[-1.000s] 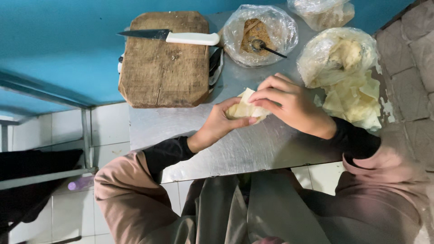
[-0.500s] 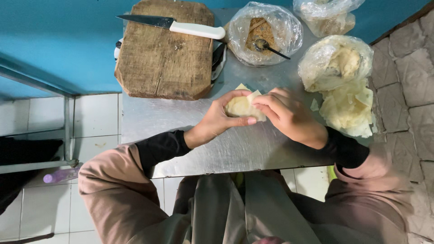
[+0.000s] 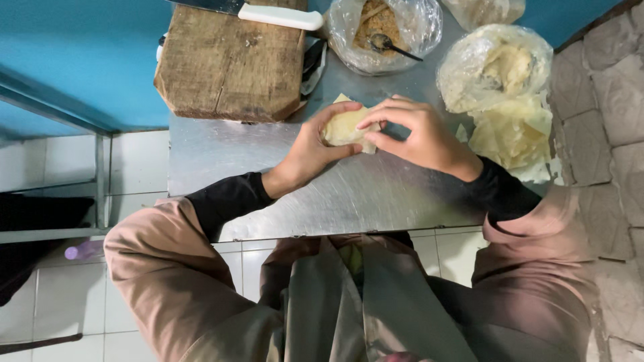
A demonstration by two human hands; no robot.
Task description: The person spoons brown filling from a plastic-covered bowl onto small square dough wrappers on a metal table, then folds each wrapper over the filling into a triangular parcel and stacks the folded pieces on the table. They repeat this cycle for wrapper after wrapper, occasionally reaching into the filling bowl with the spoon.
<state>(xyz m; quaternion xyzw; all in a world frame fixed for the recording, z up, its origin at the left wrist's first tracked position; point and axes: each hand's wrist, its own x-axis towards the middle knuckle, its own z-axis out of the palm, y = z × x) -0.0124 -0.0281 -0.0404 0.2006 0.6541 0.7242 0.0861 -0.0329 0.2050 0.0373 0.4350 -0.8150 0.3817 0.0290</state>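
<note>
Pale yellow wrapper dough, a small folded parcel (image 3: 345, 127), lies on the steel worktop (image 3: 268, 161) just in front of the wooden chopping block (image 3: 231, 57), and both hands are on it. In the head view the left hand (image 3: 308, 151) is curled around the parcel's near-left side, thumb along its front edge, while the right hand (image 3: 419, 134) pinches the parcel's right end with bent fingertips. Compared with the picture a second ago, the parcel has come down from a raised, cupped hold to rest flat against the worktop, and the right hand's fingers have moved from covering its top to pressing at its end, so the folding looks to be closing up rather than starting. A white-handled knife (image 3: 278, 15) lies across the block's far edge. To the right of the block sits a plastic-lined bowl of brown filling (image 3: 382, 30) with a spoon (image 3: 392, 45) in it, and further right a bag of wrapper sheets (image 3: 506, 100).
</note>
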